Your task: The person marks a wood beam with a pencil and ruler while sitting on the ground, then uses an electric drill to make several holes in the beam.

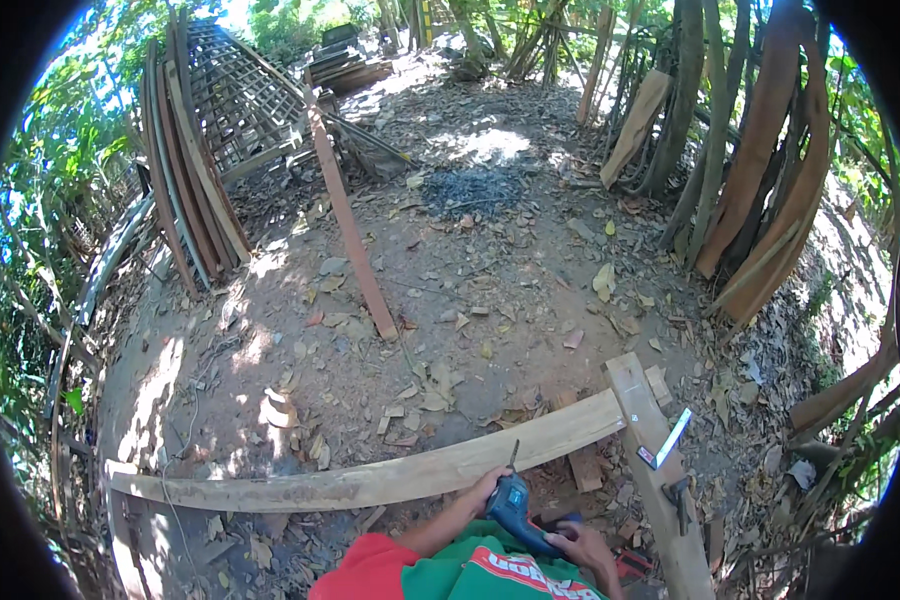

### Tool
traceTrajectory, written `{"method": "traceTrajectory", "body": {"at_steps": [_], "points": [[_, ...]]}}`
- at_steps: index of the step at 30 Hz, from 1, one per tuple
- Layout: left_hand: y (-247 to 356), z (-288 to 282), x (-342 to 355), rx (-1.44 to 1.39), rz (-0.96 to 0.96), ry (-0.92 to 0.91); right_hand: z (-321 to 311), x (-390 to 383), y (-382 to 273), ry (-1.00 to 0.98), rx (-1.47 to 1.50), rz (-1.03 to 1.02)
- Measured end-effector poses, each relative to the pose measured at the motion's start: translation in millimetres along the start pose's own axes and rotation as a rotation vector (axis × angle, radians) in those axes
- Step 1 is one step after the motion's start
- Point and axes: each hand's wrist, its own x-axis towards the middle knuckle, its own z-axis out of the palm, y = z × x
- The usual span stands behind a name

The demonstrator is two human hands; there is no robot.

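Observation:
A blue power drill (511,503) lies across my lap, its long bit (515,455) pointing away from me over a long plank (370,488). My left hand (485,490) is closed around the drill's front end near the chuck. At the drill's rear, my right hand (585,548) has its fingers curled on the handle. The plank runs crosswise in front of me. Its right end meets a shorter board (660,500) that runs lengthwise. On that board rest a try square (667,442) with a pale blade and a dark metal tool (680,505) I cannot make out.
A reddish plank (350,225) slopes down to the leaf-strewn ground ahead. Boards (195,165) lean at the far left, and slabs (760,170) lean at the right. A red object (634,565) is beside my right hand. A thin cord (175,510) crosses the plank's left part.

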Motion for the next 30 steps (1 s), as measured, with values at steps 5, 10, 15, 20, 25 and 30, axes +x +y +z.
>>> {"method": "traceTrajectory", "body": {"at_steps": [5,10,15,20,25,30], "points": [[18.5,74.3,58.8,0.228,-0.096,0.276,-21.2,71.7,7.3,-0.007,0.12,-0.399],[9.9,177.9,98.4,0.128,-0.051,0.159,-113.1,44.3,4.2,0.249,-0.084,-0.153],[-19.7,308.6,105.3,0.383,-0.22,0.138,-162.1,22.8,110.7,0.467,0.211,-0.168],[-41.8,323.1,153.4,0.794,-0.325,-0.093,-191.8,-18.5,164.8,0.422,1.096,0.068],[56.0,279.9,199.9,1.723,0.272,-0.145,-192.0,-35.3,179.4,0.651,1.435,0.271],[212.7,186.9,249.7,0.843,0.192,0.414,-190.0,-6.9,175.4,0.846,1.508,0.335]]}}
